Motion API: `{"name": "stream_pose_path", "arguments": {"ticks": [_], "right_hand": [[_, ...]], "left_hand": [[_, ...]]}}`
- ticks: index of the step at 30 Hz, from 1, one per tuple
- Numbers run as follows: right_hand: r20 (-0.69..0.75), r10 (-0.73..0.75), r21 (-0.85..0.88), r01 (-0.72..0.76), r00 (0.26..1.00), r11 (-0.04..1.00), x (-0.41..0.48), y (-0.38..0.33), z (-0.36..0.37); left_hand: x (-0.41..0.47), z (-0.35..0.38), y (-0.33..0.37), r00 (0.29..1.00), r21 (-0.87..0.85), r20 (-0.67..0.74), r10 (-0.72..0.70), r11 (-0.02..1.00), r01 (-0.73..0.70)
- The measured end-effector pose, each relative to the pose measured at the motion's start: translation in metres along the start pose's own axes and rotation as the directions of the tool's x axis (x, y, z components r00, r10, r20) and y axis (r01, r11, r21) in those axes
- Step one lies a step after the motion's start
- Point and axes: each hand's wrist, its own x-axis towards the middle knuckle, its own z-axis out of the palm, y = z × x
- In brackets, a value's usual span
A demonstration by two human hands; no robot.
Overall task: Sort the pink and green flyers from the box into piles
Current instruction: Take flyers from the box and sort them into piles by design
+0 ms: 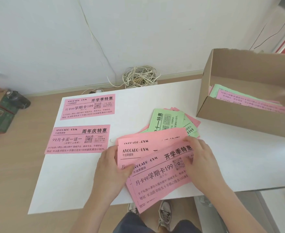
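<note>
Centre-left, one rectangular pink paper flyer (87, 106) lies above a second pink flyer (78, 139) on the white surface (67, 179). Lower centre, I see the left hand (111, 167) pinching the fanned pink flyers (138, 145). The right hand (200, 158) curls over the top sheet (160, 175). I'd peel one sheet and match its heading. There's free room lower left, but the fan overhangs the near edge. At the right, the brown cardboard box (239, 121) holds more.
</note>
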Motion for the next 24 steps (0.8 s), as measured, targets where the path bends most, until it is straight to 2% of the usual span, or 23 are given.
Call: {"name": "stream_pose_path", "arguments": {"ticks": [2,6,8,12,15,18,20,22,24], "right_hand": [[-0.004,0.030,0.024,-0.030,1.000,0.999,0.001,0.001,0.001],[0.014,0.107,0.084,-0.108,0.994,0.991,0.002,0.004,0.001],[-0.009,0.102,0.100,-0.100,0.995,0.990,0.001,0.006,0.002],[-0.072,0.063,0.127,-0.053,0.995,0.991,-0.002,0.008,0.010],[-0.129,0.028,0.190,-0.003,0.991,0.982,-0.005,0.012,0.014],[-0.147,0.044,0.247,-0.007,0.988,0.969,-0.007,0.015,0.013],[-0.163,0.055,0.265,-0.010,0.985,0.964,-0.008,0.018,0.012],[-0.160,0.069,0.311,-0.016,0.985,0.950,-0.009,0.017,0.010],[-0.111,0.108,0.430,-0.050,0.988,0.902,-0.009,0.015,0.003]], "left_hand": [[-0.003,0.004,0.005,0.997,0.034,-0.077,-0.001,0.999,0.004],[-0.008,0.012,0.004,0.975,0.079,-0.195,0.108,0.992,-0.094],[-0.012,0.014,0.007,0.971,0.041,-0.219,0.097,0.995,-0.090],[-0.015,0.015,0.013,0.985,-0.128,-0.168,-0.035,0.992,0.013],[-0.019,0.011,0.016,0.992,-0.172,-0.129,-0.009,0.985,-0.013],[-0.030,0.008,0.019,1.000,-0.292,0.001,-0.022,0.956,0.022],[-0.036,0.012,0.020,0.998,-0.291,0.065,-0.009,0.956,0.027],[-0.043,0.015,0.021,0.997,-0.258,0.071,0.022,0.966,-0.003],[-0.046,0.014,0.023,0.999,-0.290,0.041,0.026,0.957,-0.013]]}}
